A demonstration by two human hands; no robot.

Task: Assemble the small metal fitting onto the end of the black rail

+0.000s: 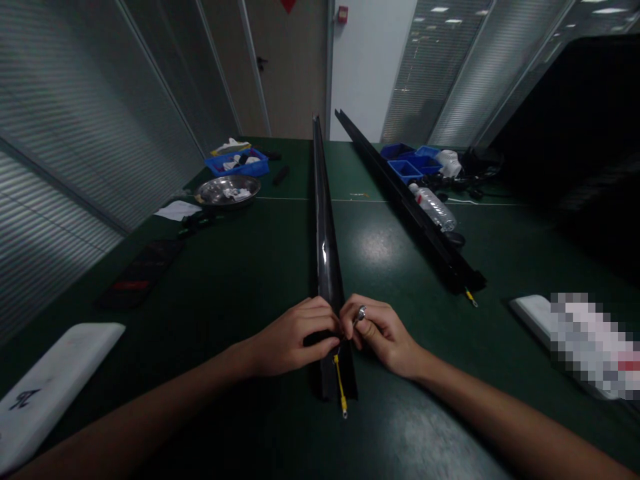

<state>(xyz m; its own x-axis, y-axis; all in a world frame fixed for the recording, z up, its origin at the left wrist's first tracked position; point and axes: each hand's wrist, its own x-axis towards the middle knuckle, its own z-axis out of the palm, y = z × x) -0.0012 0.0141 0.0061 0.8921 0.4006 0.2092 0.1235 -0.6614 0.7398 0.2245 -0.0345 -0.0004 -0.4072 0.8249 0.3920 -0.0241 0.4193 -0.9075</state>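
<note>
A long black channel-shaped rail [326, 233] lies lengthwise in front of me, its near end open. My left hand [300, 333] grips it from the left, fingers over the top and thumb along the near side. My right hand [380, 330], wearing a silver ring, is curled in a pinch at the rail's right side, its fingertips close to my left fingers. Whatever lies between those right fingertips is too small or hidden to make out. A yellow wire [341, 383] with a metal ring terminal hangs out of the rail's near end, just below my hands.
A second black rail [415, 207] with a yellow wire lies to the right, beside a plastic bottle [435, 208] and blue bins [413, 163]. On the left are a metal bowl [227, 192], a blue tray [237, 164] and a white block [60, 373]. Another white block [537, 317] lies right.
</note>
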